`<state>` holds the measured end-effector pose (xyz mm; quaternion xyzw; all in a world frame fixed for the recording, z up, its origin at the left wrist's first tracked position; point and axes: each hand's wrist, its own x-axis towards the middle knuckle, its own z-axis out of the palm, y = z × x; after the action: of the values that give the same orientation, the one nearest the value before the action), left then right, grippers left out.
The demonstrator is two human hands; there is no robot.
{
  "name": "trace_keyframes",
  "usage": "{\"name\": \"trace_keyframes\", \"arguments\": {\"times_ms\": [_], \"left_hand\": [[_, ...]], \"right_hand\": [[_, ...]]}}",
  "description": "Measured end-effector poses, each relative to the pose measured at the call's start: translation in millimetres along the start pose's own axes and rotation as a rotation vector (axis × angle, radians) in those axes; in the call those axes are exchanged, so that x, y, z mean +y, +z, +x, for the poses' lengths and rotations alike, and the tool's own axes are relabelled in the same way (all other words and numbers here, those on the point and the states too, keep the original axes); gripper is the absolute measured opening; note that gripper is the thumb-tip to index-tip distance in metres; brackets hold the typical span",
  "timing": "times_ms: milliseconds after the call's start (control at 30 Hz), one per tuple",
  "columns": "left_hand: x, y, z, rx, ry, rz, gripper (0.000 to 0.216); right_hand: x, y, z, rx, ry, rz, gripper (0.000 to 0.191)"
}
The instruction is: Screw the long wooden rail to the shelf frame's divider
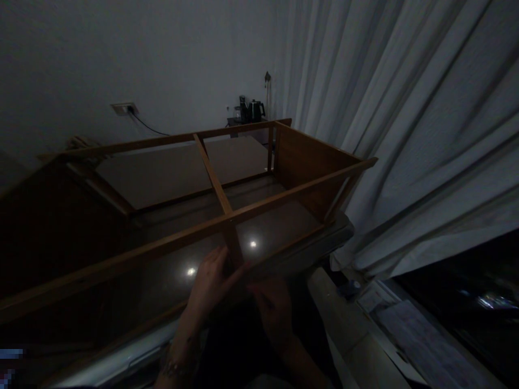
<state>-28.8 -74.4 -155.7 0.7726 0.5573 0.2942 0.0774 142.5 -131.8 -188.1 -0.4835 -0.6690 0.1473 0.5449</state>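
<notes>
A wooden furniture frame (pixel 194 229) of brown rails and panels lies in front of me, with a smooth, shiny bottom panel (pixel 279 219). My left hand (pixel 211 278) is closed about the short upright post (pixel 233 246) at the middle of the near side, its thumb across the post's lower part. Just right of the post's lower end is my right hand (pixel 273 308), its fingers curled together. Whatever lies between those fingers is too dark to make out. A crossbar (pixel 213 175) joins the near and far top rails.
Long pale curtains (pixel 389 135) hang along the right. At the back stand a dark kettle (pixel 255 111) and other items on a small table. A cord runs from a wall socket (pixel 124 109). Tiled floor (pixel 348 329) and a pale flat board (pixel 425 340) show at lower right.
</notes>
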Motion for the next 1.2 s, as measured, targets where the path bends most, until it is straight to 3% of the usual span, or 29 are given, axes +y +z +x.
{"name": "trace_keyframes", "arguments": {"times_ms": [467, 667, 1200], "left_hand": [[3.0, 1.2, 0.1, 0.025, -0.007, 0.004, 0.041], [5.9, -1.1, 2.0, -0.006, -0.016, -0.014, 0.04], [8.6, -1.9, 3.3, -0.024, -0.006, -0.019, 0.033]], "right_hand": [[2.3, 0.3, -3.3, -0.019, 0.008, -0.023, 0.022], [0.6, 2.6, -3.3, -0.137, -0.067, -0.002, 0.012], [2.1, -4.5, -2.9, -0.143, -0.093, -0.049, 0.022]]}}
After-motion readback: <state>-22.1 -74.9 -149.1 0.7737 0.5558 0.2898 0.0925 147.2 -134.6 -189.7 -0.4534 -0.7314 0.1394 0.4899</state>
